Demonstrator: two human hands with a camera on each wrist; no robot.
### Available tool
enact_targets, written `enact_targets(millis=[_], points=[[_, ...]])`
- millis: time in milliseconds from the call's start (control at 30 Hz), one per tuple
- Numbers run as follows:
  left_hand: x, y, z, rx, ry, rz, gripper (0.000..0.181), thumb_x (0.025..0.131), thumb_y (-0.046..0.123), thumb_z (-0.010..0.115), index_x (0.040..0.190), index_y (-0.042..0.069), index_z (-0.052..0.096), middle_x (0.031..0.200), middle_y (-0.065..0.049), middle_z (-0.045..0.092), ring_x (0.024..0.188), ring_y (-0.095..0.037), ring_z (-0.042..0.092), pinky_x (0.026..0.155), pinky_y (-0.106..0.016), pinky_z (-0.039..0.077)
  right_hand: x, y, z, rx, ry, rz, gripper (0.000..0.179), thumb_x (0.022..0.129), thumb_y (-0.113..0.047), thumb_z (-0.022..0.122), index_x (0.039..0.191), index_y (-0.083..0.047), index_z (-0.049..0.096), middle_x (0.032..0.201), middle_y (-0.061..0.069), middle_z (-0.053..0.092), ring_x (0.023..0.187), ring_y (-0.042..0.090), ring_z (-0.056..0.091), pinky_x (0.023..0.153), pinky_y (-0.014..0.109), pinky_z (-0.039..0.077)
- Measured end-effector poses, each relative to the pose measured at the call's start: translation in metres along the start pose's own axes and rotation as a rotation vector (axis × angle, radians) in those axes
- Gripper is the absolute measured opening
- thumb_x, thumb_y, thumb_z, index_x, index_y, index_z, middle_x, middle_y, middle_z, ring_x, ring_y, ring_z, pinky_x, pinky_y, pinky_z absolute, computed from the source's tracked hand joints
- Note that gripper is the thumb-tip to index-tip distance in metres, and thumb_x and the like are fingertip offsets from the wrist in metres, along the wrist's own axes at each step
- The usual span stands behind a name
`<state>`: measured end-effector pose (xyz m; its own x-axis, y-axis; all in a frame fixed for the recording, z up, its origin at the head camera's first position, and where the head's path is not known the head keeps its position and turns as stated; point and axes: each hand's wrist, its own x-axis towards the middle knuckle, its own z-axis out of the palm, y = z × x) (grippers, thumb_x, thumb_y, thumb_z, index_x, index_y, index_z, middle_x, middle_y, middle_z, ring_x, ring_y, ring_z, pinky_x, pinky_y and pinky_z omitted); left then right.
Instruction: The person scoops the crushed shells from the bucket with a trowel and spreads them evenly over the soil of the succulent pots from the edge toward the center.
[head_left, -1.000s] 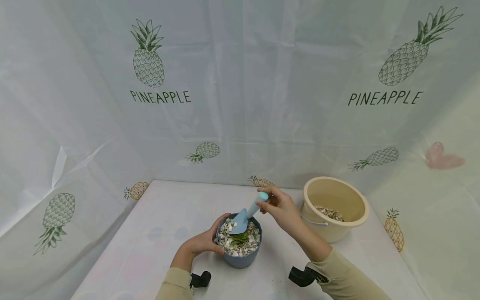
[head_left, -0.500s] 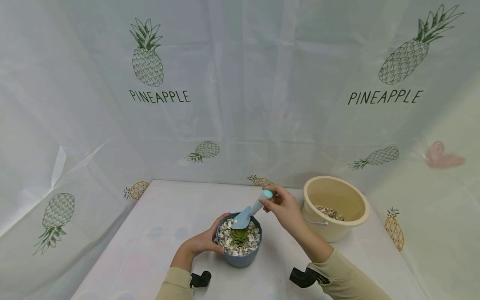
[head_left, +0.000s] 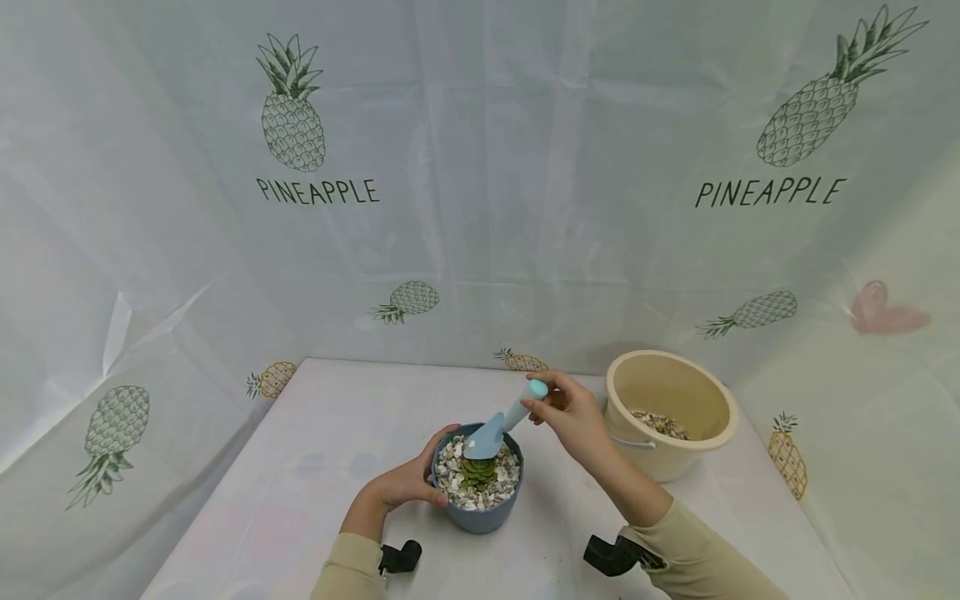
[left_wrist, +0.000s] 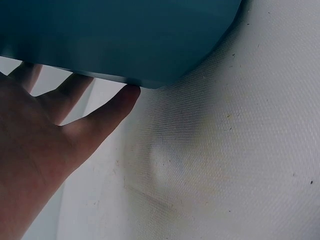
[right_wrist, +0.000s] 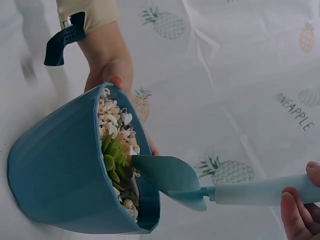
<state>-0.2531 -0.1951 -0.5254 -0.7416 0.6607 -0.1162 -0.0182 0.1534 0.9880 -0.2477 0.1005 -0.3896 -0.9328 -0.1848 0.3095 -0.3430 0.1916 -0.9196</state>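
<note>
A blue flowerpot [head_left: 480,521] stands upright on the table, filled with pale gravel [head_left: 450,477] around a small green succulent [head_left: 477,473]. My left hand [head_left: 405,483] holds the pot's left side, its thumb at the near rim and its fingers reaching round the far side. In the left wrist view, spread fingers [left_wrist: 105,117] touch the pot wall. My right hand [head_left: 566,412] grips the handle of a light blue hand trowel [head_left: 486,437]. The trowel slants down into the pot, its blade [right_wrist: 172,172] just behind the succulent. Its tip is hidden by the leaves in the right wrist view.
A cream bucket [head_left: 626,417] with some gravel [head_left: 660,425] at its bottom stands at the back right, close to my right forearm. The white-covered table [head_left: 337,408] meets a pineapple-print curtain [head_left: 525,208] at its back and sides.
The trowel blade has shifted back and slightly right off the succulent, uncovering more of its leaves. My right hand has moved slightly right with it. The left hand stays on the pot.
</note>
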Motion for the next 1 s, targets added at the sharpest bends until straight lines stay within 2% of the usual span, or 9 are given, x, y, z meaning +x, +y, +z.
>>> enact_targets(millis=[100, 233, 533, 800, 1000], points=[[0.0, 0.0, 0.0, 0.004, 0.006, -0.006, 0.111, 0.075, 0.038, 0.085, 0.153, 0.047, 0.007, 0.16, -0.016, -0.011, 0.141, -0.052, 0.001, 0.107, -0.068, 0.019, 0.0, 0.001, -0.001, -0.008, 0.006, 0.0, 0.032, 0.088, 0.0, 0.07, 0.119, -0.001, 0.064, 0.091, 0.013, 0.063, 0.072, 0.021, 0.065, 0.065, 0.033, 0.057], [0.0, 0.0, 0.0, 0.004, 0.006, -0.004, 0.11, 0.075, 0.038, 0.085, 0.152, 0.049, 0.007, 0.16, -0.016, -0.011, 0.141, -0.052, 0.0, 0.107, -0.068, 0.018, 0.0, 0.002, -0.002, -0.01, -0.007, -0.012, 0.032, 0.088, -0.002, 0.071, 0.119, -0.002, 0.064, 0.092, 0.013, 0.063, 0.072, 0.021, 0.065, 0.066, 0.033, 0.058], [0.0, 0.0, 0.0, -0.013, 0.001, 0.0, 0.117, 0.074, 0.036, 0.086, 0.156, 0.037, 0.003, 0.16, -0.015, -0.006, 0.142, -0.05, -0.001, 0.108, -0.068, 0.015, -0.006, 0.001, -0.007, -0.002, -0.072, -0.079, 0.035, 0.088, -0.001, 0.07, 0.122, 0.0, 0.062, 0.097, 0.013, 0.063, 0.077, 0.021, 0.065, 0.068, 0.03, 0.057], [-0.001, -0.001, -0.001, -0.02, 0.0, 0.004, 0.114, 0.076, 0.033, 0.086, 0.155, 0.041, 0.004, 0.16, -0.015, -0.007, 0.142, -0.05, 0.002, 0.108, -0.067, 0.016, -0.01, 0.005, -0.011, 0.022, -0.113, -0.093, 0.029, 0.088, 0.0, 0.069, 0.116, 0.001, 0.063, 0.102, 0.016, 0.063, 0.081, 0.019, 0.065, 0.071, 0.032, 0.057], [-0.001, -0.001, 0.001, -0.022, -0.01, 0.006, 0.117, 0.075, 0.037, 0.085, 0.156, 0.036, 0.001, 0.159, -0.017, -0.009, 0.142, -0.049, 0.003, 0.108, -0.065, 0.019, -0.014, 0.009, -0.016, 0.018, -0.146, -0.133, 0.027, 0.089, -0.001, 0.07, 0.115, -0.001, 0.064, 0.104, 0.016, 0.063, 0.085, 0.02, 0.064, 0.074, 0.029, 0.056]])
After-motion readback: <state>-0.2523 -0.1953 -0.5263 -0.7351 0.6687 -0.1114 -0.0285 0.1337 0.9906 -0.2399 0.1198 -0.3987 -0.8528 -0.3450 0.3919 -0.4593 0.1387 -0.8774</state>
